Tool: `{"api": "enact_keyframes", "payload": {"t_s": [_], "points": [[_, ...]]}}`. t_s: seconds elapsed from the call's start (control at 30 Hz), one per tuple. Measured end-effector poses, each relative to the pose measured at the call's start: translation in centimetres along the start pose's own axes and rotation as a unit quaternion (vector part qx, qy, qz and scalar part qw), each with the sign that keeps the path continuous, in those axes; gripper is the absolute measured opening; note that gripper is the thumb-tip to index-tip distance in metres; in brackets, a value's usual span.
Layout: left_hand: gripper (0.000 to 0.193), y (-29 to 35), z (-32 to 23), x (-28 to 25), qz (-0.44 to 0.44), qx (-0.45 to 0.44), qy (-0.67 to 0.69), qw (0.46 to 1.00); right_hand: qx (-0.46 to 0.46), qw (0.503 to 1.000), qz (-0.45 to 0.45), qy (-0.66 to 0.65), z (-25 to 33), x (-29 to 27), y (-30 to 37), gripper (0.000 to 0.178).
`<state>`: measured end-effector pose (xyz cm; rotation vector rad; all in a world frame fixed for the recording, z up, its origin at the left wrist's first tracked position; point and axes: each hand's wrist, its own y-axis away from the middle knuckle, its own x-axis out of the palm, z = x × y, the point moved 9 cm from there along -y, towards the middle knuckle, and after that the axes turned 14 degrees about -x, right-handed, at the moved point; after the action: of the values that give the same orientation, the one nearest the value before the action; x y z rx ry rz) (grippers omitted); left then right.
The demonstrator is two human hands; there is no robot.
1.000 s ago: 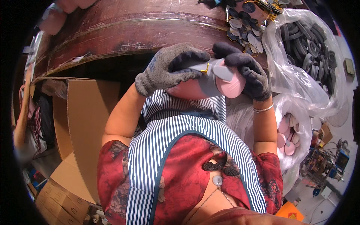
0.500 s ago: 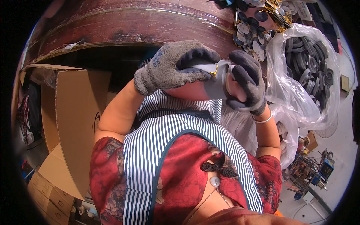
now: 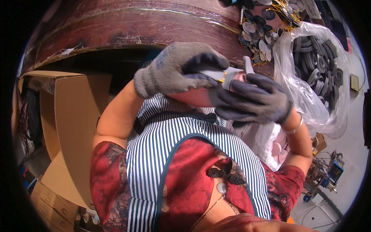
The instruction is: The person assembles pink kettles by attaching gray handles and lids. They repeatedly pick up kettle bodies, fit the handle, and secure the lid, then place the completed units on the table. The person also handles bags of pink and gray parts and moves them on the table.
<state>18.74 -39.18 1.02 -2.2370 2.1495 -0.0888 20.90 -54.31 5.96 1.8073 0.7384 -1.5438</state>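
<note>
Both my hands wear grey knit gloves with dark coated fingers. My left hand (image 3: pixel 174 71) grips a pink rounded part (image 3: pixel 189 98) and a small grey piece (image 3: pixel 226 75) with a thin yellow wire at its edge. My right hand (image 3: pixel 257 102) wraps its fingers over the right side of the same pink part, just below the grey piece. The two hands touch, held close above my striped apron (image 3: pixel 185 135). Most of the pink part is hidden by the gloves.
A dark red-brown table edge (image 3: pixel 127 29) curves across the top. Grey discs with yellow wires (image 3: pixel 259 34) lie on it. A clear plastic bag of dark rings (image 3: pixel 317 73) hangs at right, pink discs (image 3: pixel 276 149) below it. Cardboard boxes (image 3: pixel 65 127) stand at left.
My hands have drawn closer to the camera and slightly left. My right hand has slid from the side of the pink part to lie across its front.
</note>
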Motion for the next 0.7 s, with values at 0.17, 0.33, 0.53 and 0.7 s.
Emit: {"api": "enact_keyframes", "payload": {"t_s": [0.17,0.33,0.53,0.7], "points": [[0.041,-0.7,-2.1,4.2,-0.199,-0.034,-0.217,0.955,0.454,0.824,-0.283,-0.188,-7.0,6.5,5.6,0.058],[0.044,-0.1,-0.6,3.3,-0.032,0.093,-0.171,0.980,0.383,0.861,-0.227,-0.244,-4.2,1.5,4.8,0.067],[0.049,-0.9,4.4,-0.5,0.140,0.011,0.048,0.989,-0.005,0.988,-0.068,-0.137,1.1,0.6,0.0,0.072],[0.045,1.8,0.8,3.8,-0.179,-0.026,-0.207,0.962,0.386,0.849,-0.313,-0.181,-5.7,4.0,2.5,0.054]]}}
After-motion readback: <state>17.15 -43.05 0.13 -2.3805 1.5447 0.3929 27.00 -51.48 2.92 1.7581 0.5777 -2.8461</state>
